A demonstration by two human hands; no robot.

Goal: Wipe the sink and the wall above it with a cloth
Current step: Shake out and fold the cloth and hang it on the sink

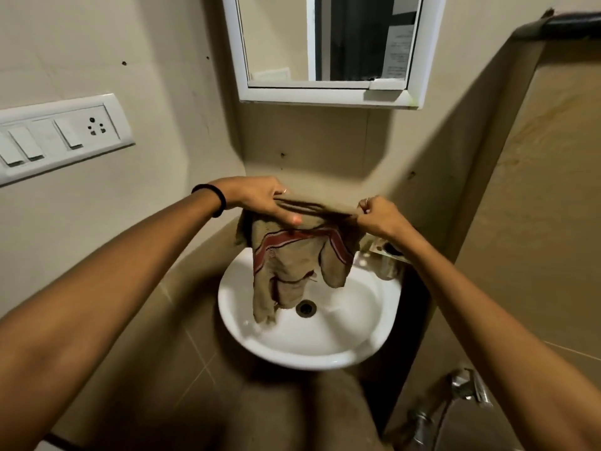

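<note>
From my head camera I see a small beige washroom, with a white sink (309, 333) in the corner under a mirror (328, 50). My left hand (260, 198) and my right hand (379, 216) both grip the top edge of the brown cloth (292, 262), which hangs above the basin. I think the wiping is not yet started; sink and wall (312, 141) remain. The tap is hidden behind my right wrist.

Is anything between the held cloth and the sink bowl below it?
Nothing visible. The cloth, held by the left hand and right hand, hangs straight over the sink, its lower end near the drain.
</note>
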